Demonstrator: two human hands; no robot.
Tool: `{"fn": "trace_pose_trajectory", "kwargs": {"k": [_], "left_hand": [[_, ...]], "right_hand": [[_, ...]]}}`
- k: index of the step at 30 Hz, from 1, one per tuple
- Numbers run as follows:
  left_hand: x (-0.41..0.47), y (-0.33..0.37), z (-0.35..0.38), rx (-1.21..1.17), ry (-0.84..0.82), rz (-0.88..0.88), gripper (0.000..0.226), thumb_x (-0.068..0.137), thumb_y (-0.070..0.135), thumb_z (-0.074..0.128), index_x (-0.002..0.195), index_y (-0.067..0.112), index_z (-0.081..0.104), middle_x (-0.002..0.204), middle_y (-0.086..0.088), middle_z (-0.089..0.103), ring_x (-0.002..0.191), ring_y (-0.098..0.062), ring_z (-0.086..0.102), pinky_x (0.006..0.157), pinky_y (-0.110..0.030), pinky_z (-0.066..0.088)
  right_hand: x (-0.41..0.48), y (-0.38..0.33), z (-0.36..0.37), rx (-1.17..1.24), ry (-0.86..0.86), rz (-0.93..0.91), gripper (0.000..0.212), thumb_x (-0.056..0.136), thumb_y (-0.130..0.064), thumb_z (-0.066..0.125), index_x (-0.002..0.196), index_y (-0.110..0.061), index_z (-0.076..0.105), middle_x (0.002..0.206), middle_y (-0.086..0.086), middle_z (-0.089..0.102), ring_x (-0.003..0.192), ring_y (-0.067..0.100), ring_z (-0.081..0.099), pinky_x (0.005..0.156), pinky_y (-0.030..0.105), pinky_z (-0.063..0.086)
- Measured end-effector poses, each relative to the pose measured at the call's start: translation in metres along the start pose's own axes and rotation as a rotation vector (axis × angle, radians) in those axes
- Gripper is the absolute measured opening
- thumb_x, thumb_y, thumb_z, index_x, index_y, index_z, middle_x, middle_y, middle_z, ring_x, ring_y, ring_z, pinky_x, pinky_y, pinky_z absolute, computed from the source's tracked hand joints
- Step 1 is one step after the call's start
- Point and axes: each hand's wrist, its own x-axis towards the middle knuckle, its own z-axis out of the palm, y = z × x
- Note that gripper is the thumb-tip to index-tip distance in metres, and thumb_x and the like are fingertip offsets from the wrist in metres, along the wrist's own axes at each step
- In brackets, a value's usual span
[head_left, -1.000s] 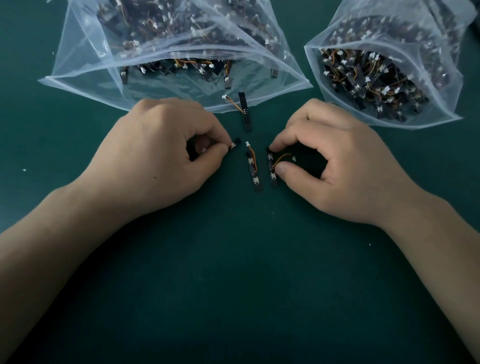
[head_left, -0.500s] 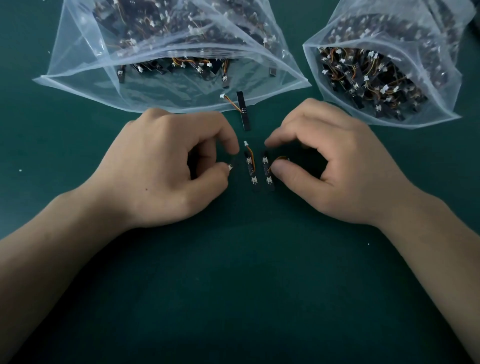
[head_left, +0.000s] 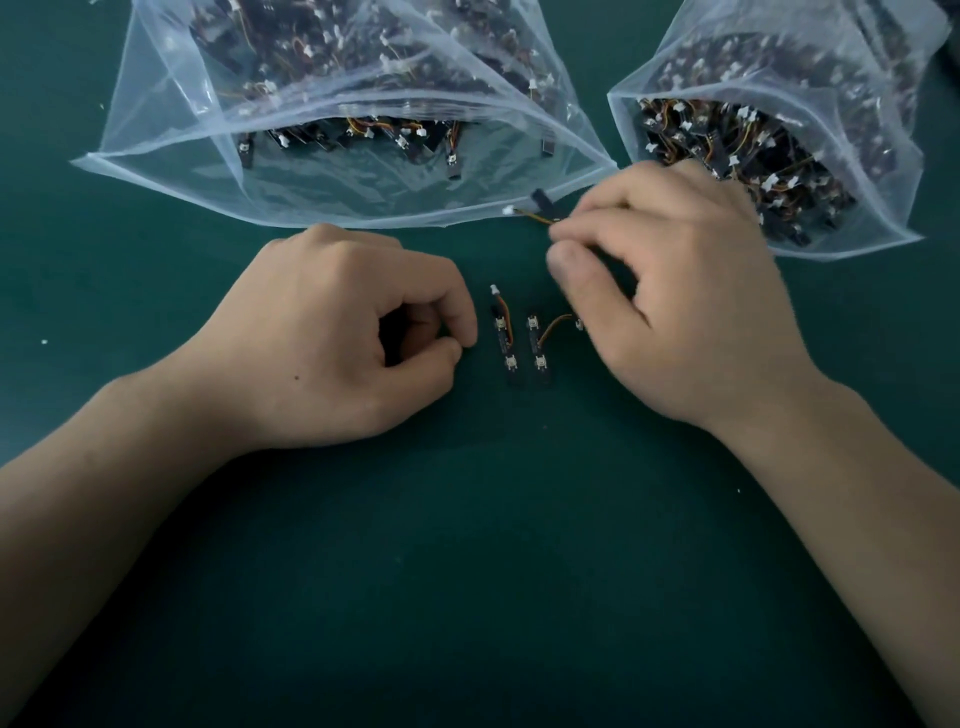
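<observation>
Closed in a pinch, thumb against forefinger, at the grip of the right hand (head_left: 691, 291): holds the narrow black circuit strip with orange-yellow lead and white plug (head_left: 540, 201). Keeps that strip at the mouth of the left clear plastic bag of strips (head_left: 363, 202), one end apparently raised off the dark green surface (head_left: 467, 571).

Change against half a second ago:
- Then flat on the surface and untouched; now taken up by the right hand.
- Then at the right-hand member of the pair of black button strips lying side by side (head_left: 506, 345); now withdrawn upward, with that pair released, parallel and just apart.
- Left hand (head_left: 337, 353): grip curled, thumb tip against forefinger, resting on the surface just left of the pair. Showed a small dark piece with a white tip at the fingertips a second ago; shows none now. Cannot tell whether anything remains inside.

Meaning for the work, as a judgement: two strips placed, a third in transit toward the row. Expect placement parallel to the pair. Mind the loose lead of the right-hand strip, curving under the right hand. Leave the right clear plastic bag of strips (head_left: 883, 156) as stock.
</observation>
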Motion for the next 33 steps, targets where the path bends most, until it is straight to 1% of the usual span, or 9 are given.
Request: {"fn": "trace_pose_trajectory", "kwargs": {"k": [3,7,11,14,17,20,24,30,33], "left_hand": [[-0.001,-0.001,0.000,-0.007,-0.003,0.022,0.008,0.079,0.029,0.069,0.085,0.034,0.072,0.067,0.012,0.064,0.072,-0.013,0.061,0.065,-0.038,0.053],[0.000,-0.003,0.001,-0.036,0.009,0.033,0.009,0.080,0.026,0.070,0.086,0.033,0.071,0.065,0.011,0.062,0.064,-0.010,0.058,0.059,-0.034,0.046],[0.000,-0.005,0.002,-0.064,0.022,0.029,0.008,0.081,0.025,0.071,0.087,0.031,0.070,0.065,0.008,0.060,0.056,-0.013,0.053,0.057,-0.031,0.040],[0.001,-0.004,0.001,-0.063,0.037,0.051,0.009,0.082,0.023,0.072,0.088,0.029,0.071,0.067,0.007,0.057,0.062,-0.016,0.053,0.059,-0.036,0.046],[0.002,-0.003,0.000,-0.057,0.041,0.082,0.009,0.082,0.021,0.073,0.090,0.024,0.074,0.076,0.010,0.054,0.071,-0.016,0.055,0.065,-0.040,0.047],[0.002,-0.003,0.001,-0.056,0.040,0.091,0.009,0.082,0.021,0.073,0.090,0.024,0.075,0.079,0.011,0.055,0.073,-0.016,0.056,0.066,-0.041,0.048],[0.002,-0.004,0.001,-0.047,0.034,0.091,0.008,0.083,0.021,0.072,0.089,0.025,0.074,0.076,0.011,0.054,0.071,-0.015,0.055,0.063,-0.040,0.047],[0.001,-0.003,0.003,-0.029,0.033,0.048,0.006,0.084,0.023,0.069,0.082,0.028,0.072,0.056,0.003,0.043,0.055,-0.019,0.044,0.055,-0.037,0.045],[0.001,-0.002,0.003,-0.035,0.044,0.031,0.005,0.085,0.024,0.069,0.082,0.027,0.071,0.054,0.003,0.041,0.054,-0.019,0.041,0.054,-0.036,0.044]], "right_hand": [[0.000,0.014,-0.004,0.000,0.051,0.120,0.019,0.097,-0.029,0.068,0.100,-0.014,0.079,0.097,-0.003,0.069,0.085,0.015,0.060,0.085,0.041,0.053],[-0.002,0.019,-0.007,0.094,0.080,0.236,0.010,0.092,-0.025,0.072,0.101,-0.021,0.072,0.083,-0.019,0.063,0.070,-0.006,0.052,0.076,0.032,0.053],[-0.004,0.020,-0.007,0.104,0.102,0.172,0.031,0.094,-0.015,0.062,0.125,-0.015,0.067,0.083,-0.010,0.066,0.068,0.008,0.056,0.074,0.040,0.056],[-0.008,0.021,-0.011,0.240,0.086,0.105,0.041,0.092,-0.007,0.058,0.133,-0.012,0.061,0.078,-0.004,0.064,0.065,0.015,0.058,0.068,0.032,0.051],[-0.015,0.023,-0.018,0.426,-0.017,0.036,0.029,0.088,-0.001,0.056,0.113,-0.014,0.060,0.073,-0.001,0.061,0.059,0.024,0.056,0.059,0.031,0.046],[-0.020,0.024,-0.024,0.513,-0.185,-0.025,0.033,0.081,0.000,0.060,0.105,-0.022,0.053,0.071,-0.003,0.061,0.052,0.019,0.049,0.054,0.018,0.038],[-0.018,0.018,-0.027,0.376,-0.322,-0.098,0.035,0.074,-0.007,0.061,0.097,-0.031,0.050,0.068,-0.009,0.059,0.051,0.013,0.047,0.052,0.015,0.034],[-0.015,0.015,-0.032,0.125,-0.320,-0.203,0.023,0.075,-0.017,0.066,0.082,-0.031,0.049,0.054,-0.016,0.045,0.051,0.007,0.046,0.048,0.028,0.039],[-0.015,0.018,-0.036,0.212,-0.347,-0.171,0.026,0.073,-0.013,0.067,0.078,-0.031,0.048,0.051,-0.016,0.042,0.049,0.010,0.046,0.049,0.016,0.031]]}}
